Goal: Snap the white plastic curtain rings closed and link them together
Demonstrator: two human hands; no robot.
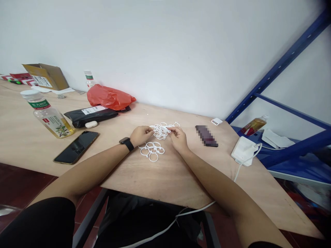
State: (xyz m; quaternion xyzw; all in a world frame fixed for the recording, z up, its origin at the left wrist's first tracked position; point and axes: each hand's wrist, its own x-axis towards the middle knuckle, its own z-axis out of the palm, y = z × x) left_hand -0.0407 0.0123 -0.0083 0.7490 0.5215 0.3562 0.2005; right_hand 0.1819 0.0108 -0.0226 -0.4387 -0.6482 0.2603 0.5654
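Near the front edge of the table (181, 179), a few loose rings (153, 157), white and thin, lie in a small bunch. Just past them is the pile (160, 133), more white rings in a tangle. The left hand (141, 135), with a black watch (126, 143) on its wrist, touches the pile's left side. The right hand (179, 138) touches its right side. The fingers of both hands are bent, but I cannot tell if either pinches a ring. A phone (76, 147) lies to the left, its screen dark. Past it stands a bottle (53, 122) of yellow drink; its green band says "东方树叶" in white, and a small red mark sits lower down. A black bag (90, 116) has a white label (94, 110), too small to read. A red bag (111, 96) lies on it. Farther back, a small bottle (89, 78) has a green band too. The brown box (49, 75) has a white label with tiny print.
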